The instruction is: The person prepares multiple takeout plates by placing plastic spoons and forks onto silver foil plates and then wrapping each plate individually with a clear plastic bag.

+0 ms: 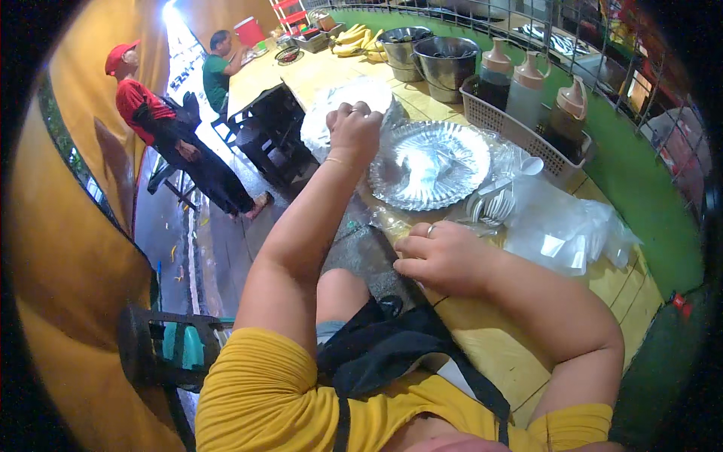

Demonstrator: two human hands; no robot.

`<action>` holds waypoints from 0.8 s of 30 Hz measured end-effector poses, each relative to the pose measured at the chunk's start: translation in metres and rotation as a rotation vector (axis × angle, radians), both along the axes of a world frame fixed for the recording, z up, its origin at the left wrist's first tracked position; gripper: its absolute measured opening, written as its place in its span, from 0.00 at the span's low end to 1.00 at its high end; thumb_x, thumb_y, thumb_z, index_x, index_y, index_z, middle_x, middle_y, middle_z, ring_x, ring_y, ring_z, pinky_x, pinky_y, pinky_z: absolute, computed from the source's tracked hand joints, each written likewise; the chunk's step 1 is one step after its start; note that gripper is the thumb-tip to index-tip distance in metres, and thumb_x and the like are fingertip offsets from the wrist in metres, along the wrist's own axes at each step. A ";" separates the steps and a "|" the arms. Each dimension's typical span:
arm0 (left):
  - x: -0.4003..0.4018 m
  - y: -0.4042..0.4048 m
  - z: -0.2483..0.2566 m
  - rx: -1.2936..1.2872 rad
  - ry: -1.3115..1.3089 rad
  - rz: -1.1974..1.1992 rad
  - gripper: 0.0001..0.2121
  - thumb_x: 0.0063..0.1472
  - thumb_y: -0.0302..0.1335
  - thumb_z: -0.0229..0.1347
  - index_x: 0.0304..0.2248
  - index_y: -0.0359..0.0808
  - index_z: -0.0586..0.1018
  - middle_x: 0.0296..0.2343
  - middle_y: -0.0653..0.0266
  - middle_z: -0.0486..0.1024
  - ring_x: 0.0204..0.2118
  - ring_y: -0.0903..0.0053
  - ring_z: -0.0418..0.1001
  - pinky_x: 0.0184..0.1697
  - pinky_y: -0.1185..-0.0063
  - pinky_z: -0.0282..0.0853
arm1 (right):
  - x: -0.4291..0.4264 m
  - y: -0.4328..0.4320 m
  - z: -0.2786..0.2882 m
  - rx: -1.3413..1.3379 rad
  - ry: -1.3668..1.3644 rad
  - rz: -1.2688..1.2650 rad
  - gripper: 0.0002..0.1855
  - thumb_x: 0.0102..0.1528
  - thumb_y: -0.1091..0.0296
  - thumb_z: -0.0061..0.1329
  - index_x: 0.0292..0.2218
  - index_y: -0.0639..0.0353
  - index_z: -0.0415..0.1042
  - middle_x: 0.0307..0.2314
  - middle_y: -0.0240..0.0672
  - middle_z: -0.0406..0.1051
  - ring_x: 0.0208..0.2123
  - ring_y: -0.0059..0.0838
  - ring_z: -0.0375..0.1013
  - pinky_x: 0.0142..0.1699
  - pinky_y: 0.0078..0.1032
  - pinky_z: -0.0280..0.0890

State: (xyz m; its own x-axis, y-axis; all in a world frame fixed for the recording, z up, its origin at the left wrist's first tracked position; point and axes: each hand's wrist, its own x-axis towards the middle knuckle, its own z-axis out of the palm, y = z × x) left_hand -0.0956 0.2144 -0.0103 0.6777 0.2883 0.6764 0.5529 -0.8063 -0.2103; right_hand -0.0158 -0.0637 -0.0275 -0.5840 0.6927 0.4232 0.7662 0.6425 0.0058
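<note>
My left hand (355,131) reaches forward over a white, plastic-covered stack (367,93), its fingers curled down; whether they pinch anything is hidden. To its right lies a silvery plate with a fluted rim (430,165), clear plastic around it. My right hand (432,254), a ring on one finger, rests near the table's edge with bent fingers, and its grip cannot be made out. Beyond it are plastic spoons (492,204) in a bundle and a pile of clear plastic bags (556,223).
A plastic basket (522,129) holds several sauce bottles (525,90). Metal buckets (447,68) and bananas (355,40) stand farther along the yellow table (491,350). Dark stacked stools (274,133) adjoin it. A person in red (169,124) stands at left; another in green (217,73) sits at the far end.
</note>
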 end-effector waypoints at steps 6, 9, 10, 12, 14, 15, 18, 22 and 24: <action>-0.004 -0.022 -0.008 -0.256 0.076 0.136 0.07 0.55 0.28 0.52 0.34 0.44 0.80 0.33 0.55 0.77 0.39 0.57 0.77 0.43 0.59 0.65 | 0.001 0.000 -0.001 -0.026 0.004 -0.029 0.12 0.46 0.65 0.54 0.36 0.51 0.76 0.40 0.34 0.76 0.41 0.36 0.76 0.40 0.33 0.73; -0.005 -0.019 -0.014 -0.356 0.010 0.126 0.06 0.58 0.29 0.52 0.35 0.40 0.77 0.31 0.52 0.78 0.36 0.53 0.78 0.40 0.58 0.70 | 0.000 0.001 -0.004 -0.011 0.014 -0.026 0.12 0.46 0.65 0.54 0.36 0.51 0.76 0.39 0.34 0.76 0.41 0.36 0.76 0.40 0.32 0.73; -0.007 -0.015 -0.017 -0.312 -0.015 0.104 0.06 0.58 0.29 0.52 0.34 0.39 0.77 0.31 0.52 0.78 0.36 0.53 0.78 0.40 0.59 0.70 | -0.001 0.002 -0.004 -0.002 0.020 -0.018 0.12 0.45 0.65 0.55 0.35 0.51 0.76 0.39 0.34 0.76 0.40 0.36 0.76 0.39 0.31 0.73; -0.008 -0.011 -0.021 -0.266 -0.042 0.080 0.06 0.57 0.29 0.52 0.33 0.38 0.77 0.32 0.52 0.78 0.36 0.53 0.78 0.40 0.59 0.70 | -0.001 0.003 -0.003 0.016 0.007 -0.012 0.12 0.45 0.65 0.55 0.35 0.51 0.76 0.38 0.34 0.76 0.40 0.36 0.76 0.39 0.31 0.73; -0.009 -0.011 -0.023 -0.266 -0.067 0.075 0.06 0.58 0.29 0.52 0.32 0.37 0.77 0.32 0.52 0.79 0.36 0.53 0.78 0.41 0.58 0.70 | -0.001 0.003 -0.002 0.032 -0.003 -0.009 0.12 0.45 0.65 0.55 0.35 0.51 0.76 0.38 0.34 0.76 0.40 0.36 0.76 0.38 0.31 0.73; -0.008 -0.016 -0.022 -0.271 -0.065 0.072 0.06 0.58 0.29 0.52 0.32 0.37 0.77 0.32 0.52 0.79 0.36 0.53 0.78 0.41 0.58 0.70 | 0.000 0.002 -0.003 0.034 0.016 -0.012 0.12 0.45 0.66 0.55 0.35 0.51 0.76 0.38 0.34 0.76 0.40 0.37 0.76 0.38 0.31 0.73; -0.008 -0.026 -0.018 -0.332 0.027 0.165 0.07 0.57 0.29 0.53 0.33 0.37 0.78 0.34 0.50 0.78 0.38 0.52 0.78 0.43 0.58 0.70 | 0.001 0.000 -0.001 0.012 0.016 -0.025 0.12 0.45 0.66 0.55 0.35 0.51 0.76 0.39 0.35 0.76 0.40 0.37 0.76 0.39 0.32 0.73; -0.023 -0.037 -0.012 -0.373 -0.008 0.154 0.10 0.57 0.30 0.54 0.37 0.37 0.80 0.39 0.48 0.77 0.43 0.50 0.76 0.46 0.57 0.69 | 0.002 0.000 -0.002 0.017 0.030 -0.020 0.12 0.46 0.65 0.54 0.36 0.52 0.76 0.40 0.36 0.75 0.41 0.37 0.75 0.39 0.33 0.73; -0.034 -0.046 -0.013 -0.431 -0.124 0.136 0.12 0.56 0.31 0.57 0.40 0.39 0.81 0.40 0.50 0.77 0.43 0.49 0.75 0.47 0.59 0.69 | -0.001 0.002 -0.002 0.012 0.011 -0.014 0.12 0.46 0.65 0.54 0.36 0.52 0.76 0.40 0.36 0.75 0.41 0.37 0.75 0.40 0.33 0.72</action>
State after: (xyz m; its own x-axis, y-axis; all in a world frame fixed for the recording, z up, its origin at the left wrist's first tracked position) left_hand -0.1292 0.1685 -0.0234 0.5360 0.6414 0.5490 0.6592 -0.7242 0.2024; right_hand -0.0166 -0.0620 -0.0297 -0.5697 0.6956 0.4378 0.7750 0.6320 0.0043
